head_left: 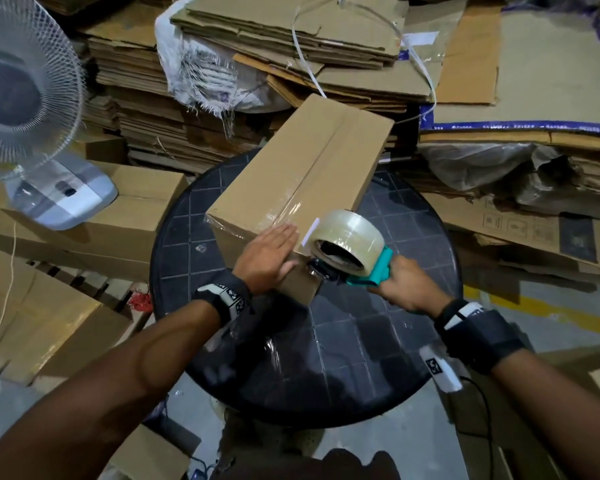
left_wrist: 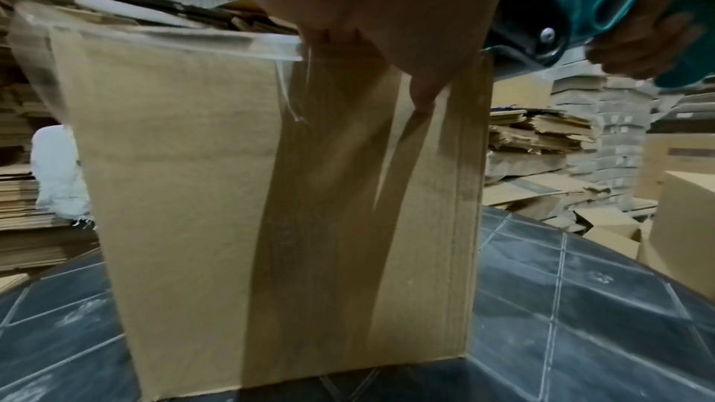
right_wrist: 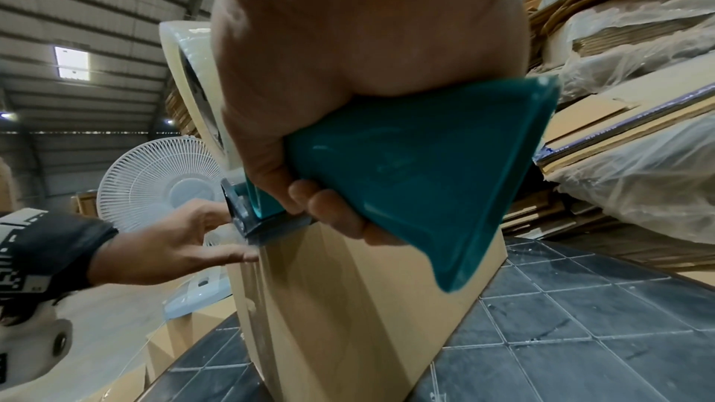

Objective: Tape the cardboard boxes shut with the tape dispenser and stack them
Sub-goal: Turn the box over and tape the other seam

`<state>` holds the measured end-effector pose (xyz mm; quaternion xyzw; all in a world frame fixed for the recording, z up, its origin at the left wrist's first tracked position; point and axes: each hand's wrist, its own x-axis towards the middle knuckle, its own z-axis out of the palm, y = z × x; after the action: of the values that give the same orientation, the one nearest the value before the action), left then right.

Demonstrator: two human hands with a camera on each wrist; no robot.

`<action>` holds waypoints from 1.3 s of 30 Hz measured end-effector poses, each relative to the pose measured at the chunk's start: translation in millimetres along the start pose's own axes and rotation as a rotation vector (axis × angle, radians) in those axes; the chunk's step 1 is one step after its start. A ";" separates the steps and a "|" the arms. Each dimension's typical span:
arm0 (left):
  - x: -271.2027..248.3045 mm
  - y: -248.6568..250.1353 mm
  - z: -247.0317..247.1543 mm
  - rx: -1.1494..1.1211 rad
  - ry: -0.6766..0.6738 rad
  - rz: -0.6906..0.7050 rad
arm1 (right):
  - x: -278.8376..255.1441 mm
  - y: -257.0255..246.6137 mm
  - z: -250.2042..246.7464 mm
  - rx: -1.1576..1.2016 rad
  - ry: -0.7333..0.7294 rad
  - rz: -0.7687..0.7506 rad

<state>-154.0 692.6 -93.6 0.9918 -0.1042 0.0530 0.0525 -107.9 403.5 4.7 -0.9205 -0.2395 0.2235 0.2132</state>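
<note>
Long cardboard box (head_left: 302,174) lies on round dark table (head_left: 361,358), flaps closed, clear tape over near end of centre seam. L hand (head_left: 269,258), fingers straight, presses flat on box top at near edge, thumb down the end face. R hand (head_left: 402,289) is wrapped round teal handle of tape dispenser (head_left: 347,251), its front end touching box's near top corner. White fan (head_left: 25,109) w/ more boxes at left
</note>
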 end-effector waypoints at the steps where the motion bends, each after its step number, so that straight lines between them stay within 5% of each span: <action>1: 0.6 -1.3 0.6 -0.001 -0.002 0.006 | 0.1 2.7 -0.5 0.020 -0.001 0.005; 10: -1.2 -3.5 1.5 0.016 0.072 0.034 | -43.8 53.4 -4.6 -0.083 -0.028 0.107; 16: -1.1 1.3 1.1 0.010 0.138 0.032 | -20.2 47.4 19.0 -0.269 0.001 0.114; 22: -2.0 1.3 0.7 -0.075 0.171 0.003 | -7.0 92.1 51.9 -0.209 -0.223 0.354; 28: 1.0 -1.0 -27.7 -0.710 0.043 -0.231 | -13.8 112.0 99.9 0.811 -0.072 0.723; 32: 11.1 -12.1 -47.9 -1.070 0.135 -0.434 | 18.4 123.6 129.1 1.321 -0.038 0.849; 36: 17.0 -17.6 -51.0 -0.986 0.273 -0.477 | 29.6 128.4 148.4 1.424 0.059 0.893; 39: 19.8 -21.4 -52.4 -0.956 0.326 -0.483 | 28.4 140.3 163.3 1.199 0.210 0.884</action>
<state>-135.1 715.5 -41.5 0.8324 0.1231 0.1391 0.5222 -121.0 353.9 -206.3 -0.6735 0.3365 0.2915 0.5901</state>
